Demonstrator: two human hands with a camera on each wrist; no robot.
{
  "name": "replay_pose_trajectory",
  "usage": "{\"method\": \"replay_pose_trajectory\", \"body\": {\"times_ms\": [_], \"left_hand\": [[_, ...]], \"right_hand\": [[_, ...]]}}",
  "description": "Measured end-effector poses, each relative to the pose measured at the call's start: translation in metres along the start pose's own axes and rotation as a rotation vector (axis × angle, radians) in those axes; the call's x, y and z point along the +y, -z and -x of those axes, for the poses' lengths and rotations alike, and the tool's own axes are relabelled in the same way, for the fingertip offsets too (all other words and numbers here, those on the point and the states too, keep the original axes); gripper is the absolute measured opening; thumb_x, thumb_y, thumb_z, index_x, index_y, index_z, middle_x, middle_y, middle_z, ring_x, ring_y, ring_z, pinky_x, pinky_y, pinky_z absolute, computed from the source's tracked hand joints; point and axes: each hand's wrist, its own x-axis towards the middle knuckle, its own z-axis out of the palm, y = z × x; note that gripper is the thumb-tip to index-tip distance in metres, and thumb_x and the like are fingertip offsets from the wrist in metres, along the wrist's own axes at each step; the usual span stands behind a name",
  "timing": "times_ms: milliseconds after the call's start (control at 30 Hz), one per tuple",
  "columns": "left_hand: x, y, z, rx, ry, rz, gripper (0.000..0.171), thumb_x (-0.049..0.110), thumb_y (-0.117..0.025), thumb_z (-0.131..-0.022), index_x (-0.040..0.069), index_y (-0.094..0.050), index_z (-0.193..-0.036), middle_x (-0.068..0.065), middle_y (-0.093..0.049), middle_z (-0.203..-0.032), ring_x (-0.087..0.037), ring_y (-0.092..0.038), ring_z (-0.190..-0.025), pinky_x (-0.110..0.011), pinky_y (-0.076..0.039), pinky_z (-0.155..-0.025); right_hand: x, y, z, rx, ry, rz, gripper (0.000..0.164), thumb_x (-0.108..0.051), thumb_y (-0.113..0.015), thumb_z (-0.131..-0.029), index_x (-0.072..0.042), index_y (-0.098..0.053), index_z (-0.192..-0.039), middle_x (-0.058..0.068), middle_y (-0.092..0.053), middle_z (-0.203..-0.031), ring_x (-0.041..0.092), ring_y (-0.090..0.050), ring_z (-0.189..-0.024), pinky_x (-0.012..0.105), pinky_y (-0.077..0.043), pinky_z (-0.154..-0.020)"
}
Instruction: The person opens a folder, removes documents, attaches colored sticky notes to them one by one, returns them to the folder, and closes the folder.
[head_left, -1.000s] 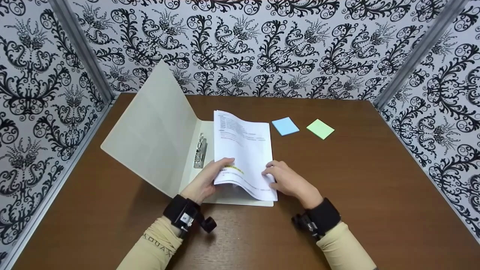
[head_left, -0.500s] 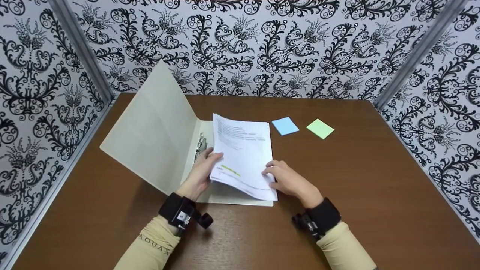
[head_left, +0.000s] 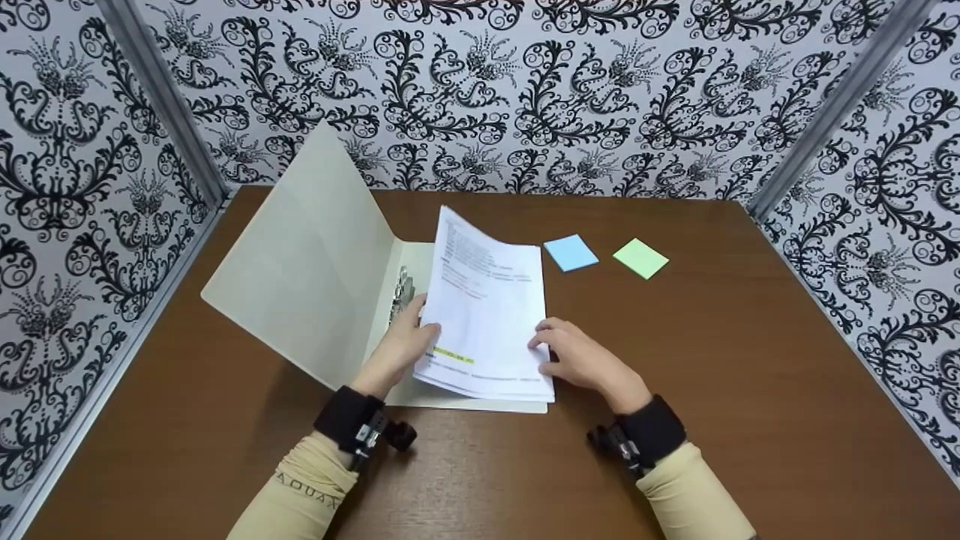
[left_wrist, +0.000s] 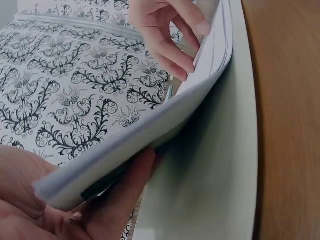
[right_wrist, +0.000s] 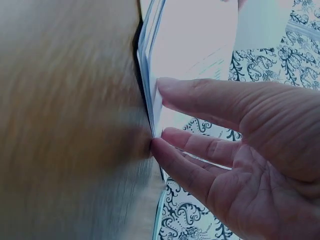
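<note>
A stack of printed sheets [head_left: 491, 307], with a yellow highlighted line near its lower end, lies over the right half of an open, pale lever arch folder [head_left: 307, 255]. My left hand [head_left: 397, 345] grips the stack's left edge, thumb on top and fingers underneath, and that side is raised off the folder. In the left wrist view the sheets [left_wrist: 135, 132] bow upward between the two hands. My right hand [head_left: 585, 360] touches the right edge; in the right wrist view its thumb and fingertips rest along the sheet edges [right_wrist: 150, 65]. The metal clip [head_left: 401, 292] is partly hidden behind my left hand.
Blue sticky notes [head_left: 571, 253] and green sticky notes [head_left: 640, 258] lie right of the stack on the brown table [head_left: 750, 360]. The folder's cover stands tilted up on the left. Patterned walls [head_left: 480, 97] enclose the table's back and sides.
My left hand has shifted slightly left, to the stack's edge. The bend at the near end has flattened, while the far left corner has risen. My right hand has barely moved.
</note>
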Motion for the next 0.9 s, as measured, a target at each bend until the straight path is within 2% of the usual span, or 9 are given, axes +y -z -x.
{"method": "replay_pose_trajectory", "body": {"times_ms": [233,367,467,567,700,800,900], "left_hand": [[0.007,0.002,0.003,0.02,-0.034,0.008,0.058,0.005,-0.047,-0.098,0.012,-0.034,-0.155,-0.019,-0.059,-0.133,-0.025,-0.066,-0.096,-0.028,-0.052,-0.074],[0.012,0.004,0.005,0.008,-0.053,0.011,0.058,0.008,-0.047,-0.1,0.015,-0.033,-0.156,-0.017,-0.057,-0.137,-0.025,-0.066,-0.096,-0.028,-0.051,-0.075],[0.017,0.004,0.008,0.004,-0.083,-0.037,0.056,0.007,-0.048,-0.1,0.016,-0.037,-0.154,-0.016,-0.057,-0.139,-0.026,-0.067,-0.098,-0.031,-0.053,-0.077],[0.023,0.004,0.011,0.041,-0.169,-0.17,0.054,0.004,-0.05,-0.097,0.011,-0.043,-0.15,-0.018,-0.059,-0.138,-0.03,-0.068,-0.104,-0.04,-0.056,-0.084],[0.023,0.002,0.015,0.163,-0.261,-0.425,0.05,0.0,-0.051,-0.094,0.002,-0.049,-0.144,-0.022,-0.062,-0.135,-0.037,-0.065,-0.116,-0.051,-0.054,-0.094],[0.018,-0.001,0.017,0.237,-0.29,-0.573,0.048,-0.002,-0.049,-0.092,0.001,-0.053,-0.139,-0.024,-0.067,-0.126,-0.041,-0.067,-0.109,-0.055,-0.055,-0.086],[0.013,-0.002,0.017,0.275,-0.328,-0.644,0.046,-0.005,-0.048,-0.091,0.002,-0.057,-0.135,-0.025,-0.072,-0.113,-0.043,-0.071,-0.092,-0.056,-0.056,-0.071]], "right_hand": [[0.005,0.001,-0.004,0.078,-0.022,-0.034,0.035,-0.01,-0.065,-0.095,0.006,-0.061,-0.126,0.024,-0.059,-0.131,0.035,-0.059,-0.116,0.048,-0.05,-0.101],[0.007,0.002,-0.006,0.101,-0.089,-0.116,0.042,-0.014,-0.063,-0.097,0.005,-0.056,-0.134,0.023,-0.061,-0.128,0.033,-0.06,-0.111,0.048,-0.052,-0.099],[0.011,0.002,-0.008,0.127,-0.127,-0.2,0.045,-0.015,-0.062,-0.097,0.004,-0.053,-0.136,0.022,-0.063,-0.123,0.034,-0.062,-0.108,0.049,-0.052,-0.097],[0.014,0.002,-0.009,0.15,-0.132,-0.247,0.045,-0.016,-0.061,-0.098,0.004,-0.052,-0.138,0.02,-0.066,-0.12,0.034,-0.064,-0.107,0.049,-0.053,-0.095],[0.015,0.002,-0.009,0.127,-0.096,-0.248,0.044,-0.016,-0.06,-0.099,0.003,-0.053,-0.137,0.019,-0.068,-0.115,0.031,-0.065,-0.104,0.047,-0.054,-0.092],[0.013,0.001,-0.009,0.093,-0.067,-0.231,0.041,-0.016,-0.06,-0.099,0.003,-0.056,-0.135,0.018,-0.067,-0.112,0.029,-0.062,-0.101,0.045,-0.052,-0.091],[0.012,0.001,-0.009,0.078,-0.056,-0.222,0.04,-0.016,-0.06,-0.099,0.004,-0.058,-0.133,0.017,-0.066,-0.112,0.028,-0.059,-0.1,0.044,-0.051,-0.091]]}}
